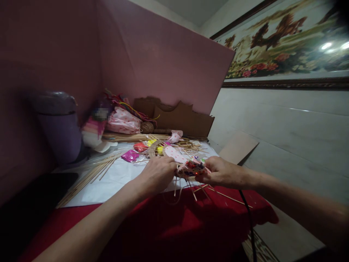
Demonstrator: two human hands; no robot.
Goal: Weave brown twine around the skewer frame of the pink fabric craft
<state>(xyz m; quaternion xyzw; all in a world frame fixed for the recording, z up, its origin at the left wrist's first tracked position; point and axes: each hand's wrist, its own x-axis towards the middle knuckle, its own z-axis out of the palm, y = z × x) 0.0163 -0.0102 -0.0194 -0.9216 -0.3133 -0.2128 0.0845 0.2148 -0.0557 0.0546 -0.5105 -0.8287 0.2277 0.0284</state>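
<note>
My left hand [160, 171] is closed, its fingertips curled at the left edge of a colourful flower-patterned piece [191, 167]. From the right, my right hand [222, 173] pinches the same piece between thumb and fingers. A small red light glows on its lower right part; whether it belongs to a tool I cannot tell. Thin wooden sticks [194, 193] poke out below both hands. Just behind lies white cloth with pink dots [175, 154], next to a curved twine-wrapped band [155, 148]. A black cord [247, 205] hangs down below my right wrist.
Packets of magenta [130, 155] and red [140, 147] material lie on white sheeting [98, 193] over a red tablecloth [191, 218]. Long sticks [87, 178] lie left. Behind stand a twine ball [147, 127], cut cardboard [180, 118] and a purple bin [61, 134].
</note>
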